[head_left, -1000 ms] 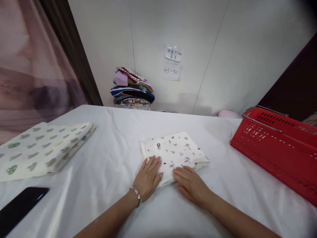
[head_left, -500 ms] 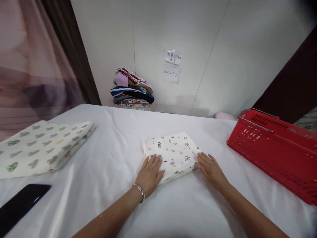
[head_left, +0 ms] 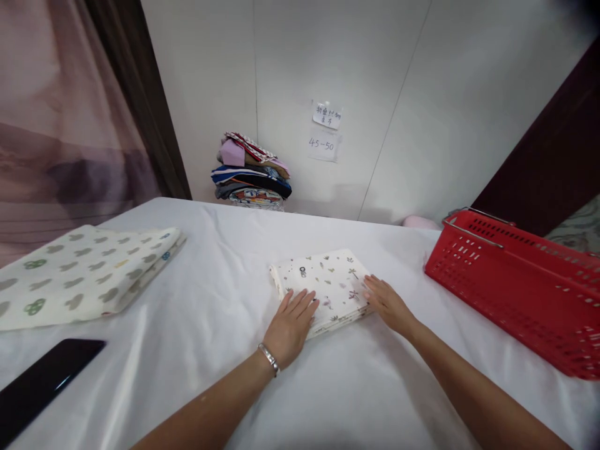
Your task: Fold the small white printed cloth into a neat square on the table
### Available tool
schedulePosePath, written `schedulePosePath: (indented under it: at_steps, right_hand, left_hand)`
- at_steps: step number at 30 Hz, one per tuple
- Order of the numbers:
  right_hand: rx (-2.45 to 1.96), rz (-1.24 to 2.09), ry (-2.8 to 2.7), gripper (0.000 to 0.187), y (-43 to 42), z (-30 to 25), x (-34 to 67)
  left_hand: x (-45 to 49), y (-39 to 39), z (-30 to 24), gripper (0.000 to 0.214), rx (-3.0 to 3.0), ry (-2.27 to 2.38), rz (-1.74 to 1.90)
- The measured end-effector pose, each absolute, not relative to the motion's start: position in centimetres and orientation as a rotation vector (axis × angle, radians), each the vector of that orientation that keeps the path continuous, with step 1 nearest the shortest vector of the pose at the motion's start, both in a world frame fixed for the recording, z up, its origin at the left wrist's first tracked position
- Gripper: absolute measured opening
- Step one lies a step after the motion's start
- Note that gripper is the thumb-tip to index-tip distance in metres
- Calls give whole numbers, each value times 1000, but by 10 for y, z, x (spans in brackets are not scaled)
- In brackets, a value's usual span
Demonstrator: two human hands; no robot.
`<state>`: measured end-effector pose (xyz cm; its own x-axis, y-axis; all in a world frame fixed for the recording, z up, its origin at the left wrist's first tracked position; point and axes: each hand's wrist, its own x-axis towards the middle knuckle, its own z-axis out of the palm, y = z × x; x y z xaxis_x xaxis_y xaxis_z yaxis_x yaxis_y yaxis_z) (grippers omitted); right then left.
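Note:
A folded white cloth point(head_left: 332, 278) printed with small plants and animals lies flat in the middle of the table. My left hand point(head_left: 290, 325), with a silver bracelet at the wrist, rests open on its near left corner, fingers spread and palm down. At the right edge of the cloth, my right hand point(head_left: 389, 304) is also open, its fingertips touching the side. Part of the near left corner is hidden under my left hand. The layers of the fold show along the near edge.
Another folded cloth point(head_left: 89, 269) with a grey mushroom-like print lies at the left. A black phone-like slab point(head_left: 47, 387) is near it. A red basket point(head_left: 515, 287) stands at the right. Folded fabrics point(head_left: 253, 175) are stacked behind the white-covered table point(head_left: 225, 250), below wall notes point(head_left: 323, 134).
My left hand has slid slightly right and farther onto the cloth. My right hand has shifted a little left and away from me along the right edge. The view has moved slightly.

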<state>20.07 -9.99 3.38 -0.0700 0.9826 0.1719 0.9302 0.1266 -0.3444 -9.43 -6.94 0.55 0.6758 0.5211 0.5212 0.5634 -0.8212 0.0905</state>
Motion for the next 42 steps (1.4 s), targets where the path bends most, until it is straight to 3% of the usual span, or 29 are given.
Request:
schedulePosePath:
  at_steps: [9, 16, 22, 29, 34, 42]
  right_hand:
    - [-2108, 200, -2100, 59, -48, 16, 193]
    - [-2174, 270, -2142, 51, -41, 32, 191]
    - [-2038, 146, -2265, 57, -6, 40, 154]
    - [-2052, 189, -2314, 64, 16, 12, 148]
    - [-2043, 329, -2290, 70, 19, 24, 139]
    - [-1659, 336, -2594, 79, 25, 24, 70]
  left_hand:
    - [-94, -83, 8, 43, -2987, -804, -579]
    - [-90, -81, 2, 43, -2997, -852, -539]
    - [-91, -84, 3, 46, -3015, -858, -558]
    - [-91, -85, 3, 52, -3035, -877, -549]
    - [-90, -85, 1, 53, -3040, -888, -518]
    - [-89, -85, -2, 50, -3036, -929, -532]
